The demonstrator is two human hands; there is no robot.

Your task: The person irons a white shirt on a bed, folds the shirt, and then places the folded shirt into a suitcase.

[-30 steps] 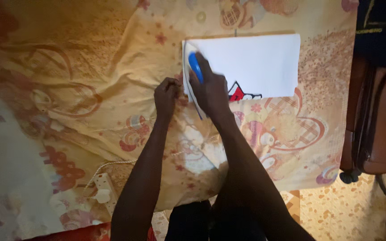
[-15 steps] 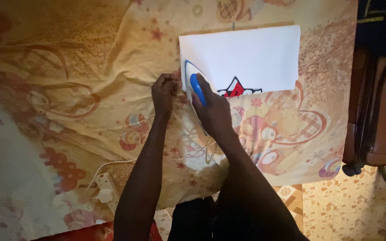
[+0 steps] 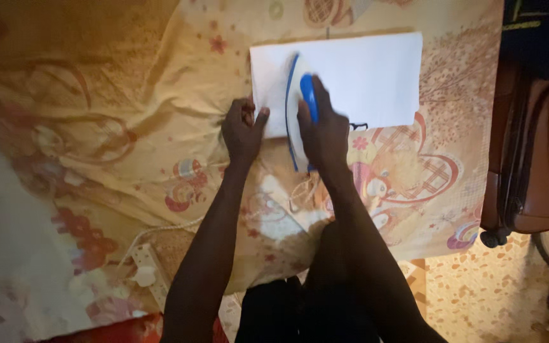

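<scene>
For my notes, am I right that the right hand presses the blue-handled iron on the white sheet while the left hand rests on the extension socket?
Not quite: in the head view the left hand holds the white sheet's edge, not the extension socket. The right hand does press the iron.

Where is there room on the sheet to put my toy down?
There is bare patterned sheet left of the left hand, out to the far left edge, and a smaller patch right of the white paper, before the brown chair. It is crowded in the middle, where the right hand holds the iron on the paper, and near the power strip.
</scene>
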